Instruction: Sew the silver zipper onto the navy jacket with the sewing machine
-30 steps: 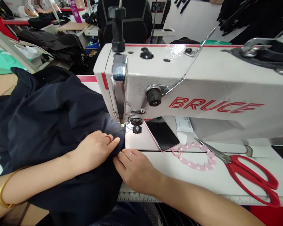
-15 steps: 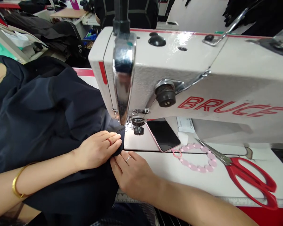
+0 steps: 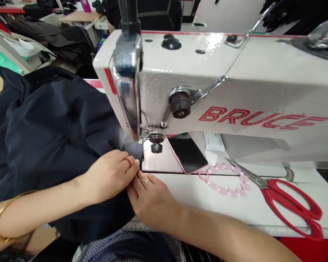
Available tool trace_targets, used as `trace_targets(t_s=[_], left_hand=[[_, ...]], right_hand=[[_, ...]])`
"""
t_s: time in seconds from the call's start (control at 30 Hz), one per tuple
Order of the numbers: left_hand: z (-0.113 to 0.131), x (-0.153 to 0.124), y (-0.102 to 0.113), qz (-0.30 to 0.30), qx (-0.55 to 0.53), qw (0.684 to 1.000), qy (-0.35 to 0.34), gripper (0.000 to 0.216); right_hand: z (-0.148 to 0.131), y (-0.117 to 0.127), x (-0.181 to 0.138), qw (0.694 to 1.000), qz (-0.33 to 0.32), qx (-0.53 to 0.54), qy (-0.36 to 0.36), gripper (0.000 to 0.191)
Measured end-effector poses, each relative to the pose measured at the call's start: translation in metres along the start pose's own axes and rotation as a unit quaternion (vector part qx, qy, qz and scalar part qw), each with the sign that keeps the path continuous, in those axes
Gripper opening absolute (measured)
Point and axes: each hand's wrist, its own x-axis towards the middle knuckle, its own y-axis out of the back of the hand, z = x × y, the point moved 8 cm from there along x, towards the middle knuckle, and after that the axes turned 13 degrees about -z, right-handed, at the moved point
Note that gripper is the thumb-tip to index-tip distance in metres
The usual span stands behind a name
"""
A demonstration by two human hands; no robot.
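Observation:
Dark navy fabric (image 3: pixel 60 120) lies in a loose heap left of the sewing machine (image 3: pixel 164 80), and its edge reaches under the needle area. My left hand (image 3: pixel 112 174) has its fingers bent together on the cloth just in front of the presser foot, gripping it. Close against it, my right hand (image 3: pixel 153 200) holds the same fabric's edge between thumb and fingers. The two hands' fingertips meet; the cloth between them is mostly hidden.
A phone (image 3: pixel 187 153) lies under the machine arm. To its right are a pink beaded ring phone strap (image 3: pixel 229 193) and red-handled scissors (image 3: pixel 289 203). A ruler strip (image 3: pixel 142 225) runs along the table's front edge. Behind the machine sits another person in dark clothing (image 3: pixel 158 18).
My left fingers have drawn in from lying flatter and now bunch on the cloth. The front part of the fabric has shifted left and up, baring more of my lap. The view has moved slightly.

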Motion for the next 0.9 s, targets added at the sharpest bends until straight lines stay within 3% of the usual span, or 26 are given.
trace_targets(t_s=[0.17, 0.33, 0.53, 0.67, 0.8, 0.9], left_hand=[[0.006, 0.004, -0.013, -0.013, -0.033, 0.999, 0.019, 0.029], [-0.017, 0.006, -0.034, -0.017, -0.047, 0.998, 0.026, 0.029], [-0.035, 0.016, -0.038, 0.003, -0.039, 0.999, 0.015, 0.029], [-0.041, 0.005, -0.027, -0.028, -0.016, 0.999, 0.002, 0.028], [-0.048, -0.018, -0.001, -0.054, 0.042, 0.997, 0.027, 0.041], [-0.031, -0.020, 0.013, -0.082, 0.056, 0.995, 0.007, 0.040]], right_hand=[[0.001, -0.004, 0.001, 1.000, -0.013, 0.012, -0.009, 0.031], [0.009, -0.009, 0.003, 0.998, -0.046, 0.013, -0.044, 0.041], [0.022, -0.013, 0.008, 0.992, -0.082, 0.041, -0.090, 0.043], [0.025, -0.009, 0.006, 0.993, -0.076, 0.051, -0.078, 0.036], [0.022, -0.007, 0.004, 0.994, -0.070, 0.047, -0.065, 0.033], [0.017, -0.006, 0.004, 0.996, -0.064, 0.036, -0.053, 0.036]])
